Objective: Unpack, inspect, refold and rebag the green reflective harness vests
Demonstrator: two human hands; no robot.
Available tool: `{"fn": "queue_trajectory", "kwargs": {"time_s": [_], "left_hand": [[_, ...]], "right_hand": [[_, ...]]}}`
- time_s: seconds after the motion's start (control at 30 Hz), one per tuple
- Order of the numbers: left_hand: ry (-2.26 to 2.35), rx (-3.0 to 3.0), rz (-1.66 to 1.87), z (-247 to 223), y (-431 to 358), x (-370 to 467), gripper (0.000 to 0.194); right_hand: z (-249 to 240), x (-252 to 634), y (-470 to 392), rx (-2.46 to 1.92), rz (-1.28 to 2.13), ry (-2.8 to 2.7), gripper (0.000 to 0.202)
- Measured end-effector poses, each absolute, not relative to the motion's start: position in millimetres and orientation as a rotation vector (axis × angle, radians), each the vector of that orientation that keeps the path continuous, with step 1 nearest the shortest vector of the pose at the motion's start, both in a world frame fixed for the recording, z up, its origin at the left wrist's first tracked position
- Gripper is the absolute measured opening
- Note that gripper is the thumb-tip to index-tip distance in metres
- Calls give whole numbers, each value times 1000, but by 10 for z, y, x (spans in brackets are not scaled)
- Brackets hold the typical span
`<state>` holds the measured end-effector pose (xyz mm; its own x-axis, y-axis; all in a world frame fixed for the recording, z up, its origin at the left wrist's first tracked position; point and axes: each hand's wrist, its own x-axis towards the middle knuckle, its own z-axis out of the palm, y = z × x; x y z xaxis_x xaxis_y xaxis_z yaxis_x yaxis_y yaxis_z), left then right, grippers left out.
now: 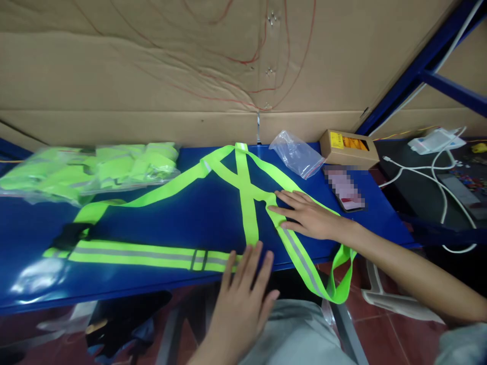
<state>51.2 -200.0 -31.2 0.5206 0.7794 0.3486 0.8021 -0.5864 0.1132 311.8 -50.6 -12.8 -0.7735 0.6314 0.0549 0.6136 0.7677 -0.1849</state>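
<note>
left hand (241, 296): wide, fingers spread at neon harness (244, 177) | right hand (314, 217): flat on harness, holding nothing | blue bench (171, 218) beneath

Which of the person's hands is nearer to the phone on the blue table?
Right. The right hand is at the green strap, just left of the phone; the left hand is farther off, by the front edge of the table.

Workshop: blue bench (163, 218), cardboard wall (182, 76)
</note>
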Motion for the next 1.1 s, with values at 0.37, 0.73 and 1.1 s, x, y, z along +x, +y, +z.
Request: {"fn": "queue_trajectory", "kwargs": {"time_s": [0.37, 0.73, 1.1], "left_hand": [[-1224, -2856, -402, -333, -1739, 994, 57], [-1392, -2848, -545, -256, -1761, 1102, 51], [-1406, -2863, -478, -153, -691, 1742, 53]], "right_hand": [[330, 3406, -330, -1133, 249, -2570, 46], [-18, 4040, -1757, -1356, 166, -2593, 51], [-356, 3816, -1841, -1524, -15, -2397, 43]]}}
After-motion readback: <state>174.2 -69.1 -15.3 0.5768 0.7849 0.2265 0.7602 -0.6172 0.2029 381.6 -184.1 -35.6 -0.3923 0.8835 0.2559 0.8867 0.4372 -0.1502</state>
